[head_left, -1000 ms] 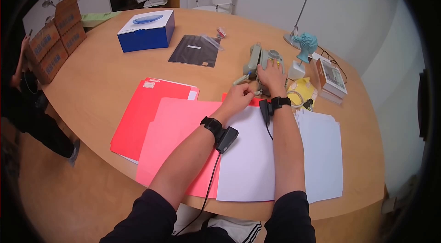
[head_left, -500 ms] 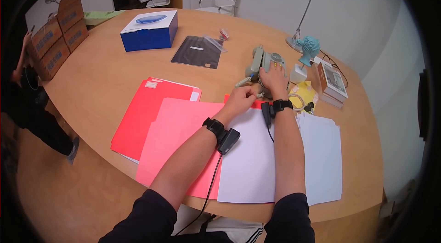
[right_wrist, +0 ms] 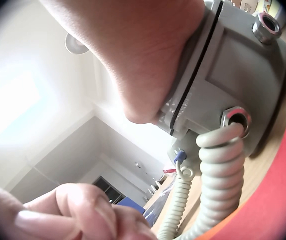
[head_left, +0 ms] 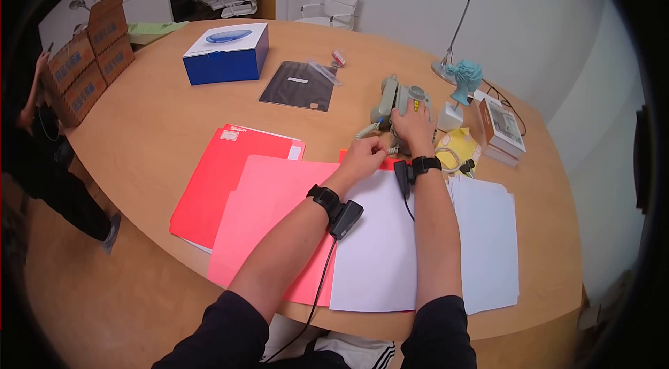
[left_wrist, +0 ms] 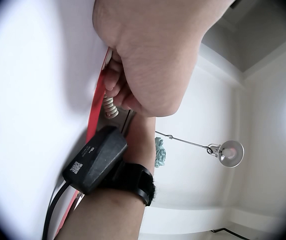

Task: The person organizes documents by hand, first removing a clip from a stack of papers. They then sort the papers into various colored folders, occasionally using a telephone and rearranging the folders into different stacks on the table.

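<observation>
A grey-green telephone point(head_left: 402, 95) stands near the middle of the table, its handset point(head_left: 387, 96) along the left side. My right hand point(head_left: 416, 126) lies over the front of it, fingers stretched toward the yellow keys point(head_left: 417, 104); in the right wrist view its palm point(right_wrist: 148, 65) rests against the phone's grey casing point(right_wrist: 248, 70). A pale coiled cord point(right_wrist: 220, 170) leaves a metal fitting low on the casing. My left hand point(head_left: 362, 160) is beside this cord with curled fingers point(left_wrist: 114, 80), thumb against them; I cannot tell whether they hold the cord.
Under my arms lie a pink folder point(head_left: 275, 209), white paper point(head_left: 376, 243) and a red folder point(head_left: 226, 181). More white sheets point(head_left: 484, 236) are at right. A teal bust point(head_left: 465, 80), books point(head_left: 500, 125) and a yellow item point(head_left: 456, 140) flank the phone. Farther off stands a blue-and-white box point(head_left: 226, 55).
The head view has tilted slightly. My right fingers have shifted a little on the phone, uncovering more of the yellow keys. My left hand stays beside the cord.
</observation>
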### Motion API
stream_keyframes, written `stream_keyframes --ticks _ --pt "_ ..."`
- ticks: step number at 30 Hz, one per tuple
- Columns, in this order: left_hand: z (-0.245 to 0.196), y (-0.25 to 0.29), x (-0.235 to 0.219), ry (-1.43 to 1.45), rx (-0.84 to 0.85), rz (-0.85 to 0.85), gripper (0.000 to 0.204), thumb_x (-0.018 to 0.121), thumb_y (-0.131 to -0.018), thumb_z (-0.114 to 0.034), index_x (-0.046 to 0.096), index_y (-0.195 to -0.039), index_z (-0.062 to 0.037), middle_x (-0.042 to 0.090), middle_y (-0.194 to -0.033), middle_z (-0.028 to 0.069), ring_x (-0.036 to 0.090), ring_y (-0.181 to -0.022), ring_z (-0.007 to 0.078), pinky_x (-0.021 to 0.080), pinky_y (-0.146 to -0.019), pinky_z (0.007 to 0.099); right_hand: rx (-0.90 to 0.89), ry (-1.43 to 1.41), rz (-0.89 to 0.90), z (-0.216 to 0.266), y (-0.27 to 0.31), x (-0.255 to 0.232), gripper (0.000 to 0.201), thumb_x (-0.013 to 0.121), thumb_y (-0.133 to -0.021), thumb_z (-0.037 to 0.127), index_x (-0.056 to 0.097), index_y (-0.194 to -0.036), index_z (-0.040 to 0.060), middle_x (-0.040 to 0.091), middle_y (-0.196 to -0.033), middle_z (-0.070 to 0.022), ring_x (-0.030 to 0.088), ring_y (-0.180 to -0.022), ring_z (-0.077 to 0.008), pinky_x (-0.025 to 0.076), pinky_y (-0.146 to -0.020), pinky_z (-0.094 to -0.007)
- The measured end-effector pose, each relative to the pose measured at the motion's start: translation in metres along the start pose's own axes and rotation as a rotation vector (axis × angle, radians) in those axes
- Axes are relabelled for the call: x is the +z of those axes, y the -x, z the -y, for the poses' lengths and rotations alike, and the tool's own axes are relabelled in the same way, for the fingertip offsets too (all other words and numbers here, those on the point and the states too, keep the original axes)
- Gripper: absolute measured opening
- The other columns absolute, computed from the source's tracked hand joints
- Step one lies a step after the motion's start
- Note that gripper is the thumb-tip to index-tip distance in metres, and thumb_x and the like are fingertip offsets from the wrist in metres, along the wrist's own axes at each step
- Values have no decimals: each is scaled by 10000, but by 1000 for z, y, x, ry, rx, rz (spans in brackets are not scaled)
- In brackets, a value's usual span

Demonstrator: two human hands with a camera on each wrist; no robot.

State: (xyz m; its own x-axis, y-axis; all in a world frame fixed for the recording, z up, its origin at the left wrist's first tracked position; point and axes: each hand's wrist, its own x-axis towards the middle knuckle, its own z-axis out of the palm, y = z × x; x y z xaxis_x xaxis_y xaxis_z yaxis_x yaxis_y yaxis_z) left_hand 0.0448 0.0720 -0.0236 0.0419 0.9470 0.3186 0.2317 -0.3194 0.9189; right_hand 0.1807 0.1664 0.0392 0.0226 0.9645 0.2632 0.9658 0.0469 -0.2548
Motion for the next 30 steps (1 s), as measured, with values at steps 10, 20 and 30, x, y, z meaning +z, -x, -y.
stream_keyframes --ticks 10,20,30 --pt "-2 1 0 12 -6 -6 108 602 -860 -85 654 -869 9 632 -715 37 575 -649 97 468 -587 275 23 0 32 2 0 -4 722 432 -916 506 369 -1513 104 266 -1597 -174 246 -1481 -301 224 -1145 -602" --pt "0 1 1 16 2 -5 112 598 -859 -90 653 -861 7 626 -705 36 567 -642 96 460 -579 277 21 4 22 3 2 -5 736 449 -894 489 374 -1507 88 282 -1588 -181 258 -1474 -304 234 -1138 -603" --pt "0 1 1 3 -3 -11 107 605 -859 -91 656 -862 3 626 -702 34 568 -637 96 459 -577 277 9 17 9 2 1 -3 724 441 -906 493 382 -1501 86 296 -1582 -179 276 -1464 -304 247 -1132 -597"
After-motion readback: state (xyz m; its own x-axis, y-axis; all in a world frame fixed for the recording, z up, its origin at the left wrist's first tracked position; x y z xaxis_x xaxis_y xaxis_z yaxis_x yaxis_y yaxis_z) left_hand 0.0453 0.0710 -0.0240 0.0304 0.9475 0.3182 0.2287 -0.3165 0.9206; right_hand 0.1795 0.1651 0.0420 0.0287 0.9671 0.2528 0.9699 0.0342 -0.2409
